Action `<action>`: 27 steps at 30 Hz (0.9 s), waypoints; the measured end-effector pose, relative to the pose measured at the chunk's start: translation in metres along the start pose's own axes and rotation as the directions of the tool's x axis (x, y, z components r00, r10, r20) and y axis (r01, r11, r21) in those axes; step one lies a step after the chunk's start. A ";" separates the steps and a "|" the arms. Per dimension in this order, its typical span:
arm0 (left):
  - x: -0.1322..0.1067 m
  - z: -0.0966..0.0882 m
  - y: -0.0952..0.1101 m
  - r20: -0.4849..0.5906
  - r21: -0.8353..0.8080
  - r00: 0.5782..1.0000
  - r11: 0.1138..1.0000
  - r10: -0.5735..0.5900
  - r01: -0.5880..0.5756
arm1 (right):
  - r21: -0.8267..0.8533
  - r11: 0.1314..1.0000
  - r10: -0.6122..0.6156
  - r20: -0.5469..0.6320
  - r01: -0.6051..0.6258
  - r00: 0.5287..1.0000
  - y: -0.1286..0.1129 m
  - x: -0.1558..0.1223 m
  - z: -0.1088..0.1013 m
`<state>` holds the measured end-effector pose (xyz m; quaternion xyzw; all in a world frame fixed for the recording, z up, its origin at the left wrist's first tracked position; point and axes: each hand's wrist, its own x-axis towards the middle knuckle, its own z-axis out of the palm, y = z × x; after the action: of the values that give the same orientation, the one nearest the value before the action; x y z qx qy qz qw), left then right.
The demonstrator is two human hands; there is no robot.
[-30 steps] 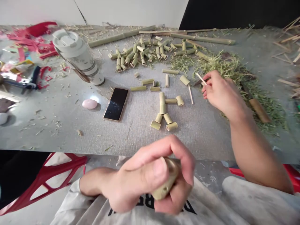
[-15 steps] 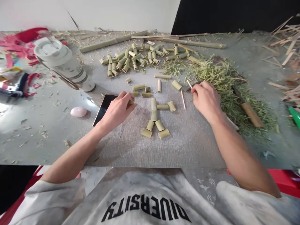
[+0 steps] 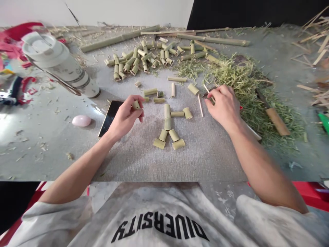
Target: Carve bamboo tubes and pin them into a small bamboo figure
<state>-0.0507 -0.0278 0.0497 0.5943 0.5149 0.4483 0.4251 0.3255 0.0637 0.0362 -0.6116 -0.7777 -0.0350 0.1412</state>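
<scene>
My left hand (image 3: pixel 124 115) pinches a short bamboo tube (image 3: pixel 136 105) between thumb and fingers, held above the table beside a dark phone (image 3: pixel 111 118). My right hand (image 3: pixel 223 104) is curled at the edge of the green shavings, with a greenish bit partly visible between thumb and finger; what it is stays hidden. Against its fingertips lies a thin pale stick (image 3: pixel 206 88). Between the hands, cut bamboo pieces (image 3: pixel 168 123) form a figure with a trunk, two legs with feet, and one arm on the right. Loose pieces, including a bamboo tube (image 3: pixel 150 92), lie above it.
Several joined bamboo figures (image 3: pixel 136 61) are heaped at the back, before long bamboo poles (image 3: pixel 120 38). A lidded cup (image 3: pixel 69 72) and pink oval object (image 3: pixel 81 120) stand left. Right are green shavings (image 3: pixel 272 103), a wooden-handled knife (image 3: pixel 277 121) and split sticks (image 3: pixel 321 51).
My left hand has turned, so the bamboo tube's end now shows. My right hand's fingers have closed together near the thin stick. The whole view has shifted slightly.
</scene>
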 end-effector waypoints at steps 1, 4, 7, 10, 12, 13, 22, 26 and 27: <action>-0.001 0.000 0.002 -0.004 -0.032 1.000 0.999 0.005 -0.005 | 0.003 1.000 -0.002 0.000 0.002 1.000 0.000 0.000 0.001; -0.001 0.002 0.005 -0.009 -0.059 1.000 0.998 0.021 -0.021 | 0.003 1.000 -0.005 -0.001 0.005 1.000 0.002 0.000 0.003; -0.001 0.003 0.005 0.001 -0.101 1.000 0.995 0.014 -0.014 | 0.000 1.000 -0.007 -0.002 0.007 1.000 0.002 0.000 0.003; -0.001 0.004 0.005 0.027 -0.179 1.000 0.984 -0.013 0.017 | 0.005 1.000 -0.008 0.002 0.008 1.000 0.001 0.000 0.001; -0.002 0.004 0.005 0.025 -0.185 0.999 0.982 -0.025 0.029 | 0.013 1.000 -0.008 0.009 0.007 1.000 0.000 0.000 0.000; -0.002 0.004 0.005 0.020 -0.165 0.999 0.986 -0.030 0.033 | 0.019 1.000 -0.006 0.013 0.005 1.000 0.000 0.000 0.000; -0.003 -0.001 0.010 0.032 0.397 0.994 0.911 0.106 -0.110 | 0.158 0.987 0.065 -0.133 -0.043 0.989 -0.008 -0.002 -0.011; -0.002 -0.006 0.008 0.162 0.572 0.985 0.808 0.056 -0.140 | 0.269 0.963 0.050 -0.170 -0.003 0.984 -0.020 0.012 -0.029; -0.002 -0.007 0.006 0.184 0.614 0.982 0.777 0.032 -0.140 | 0.301 0.954 0.031 -0.126 0.008 0.992 -0.023 0.018 -0.033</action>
<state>-0.0564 -0.0306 0.0573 0.7590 0.5698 0.2212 0.2242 0.3058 0.0680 0.0754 -0.5840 -0.7596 0.0452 0.2828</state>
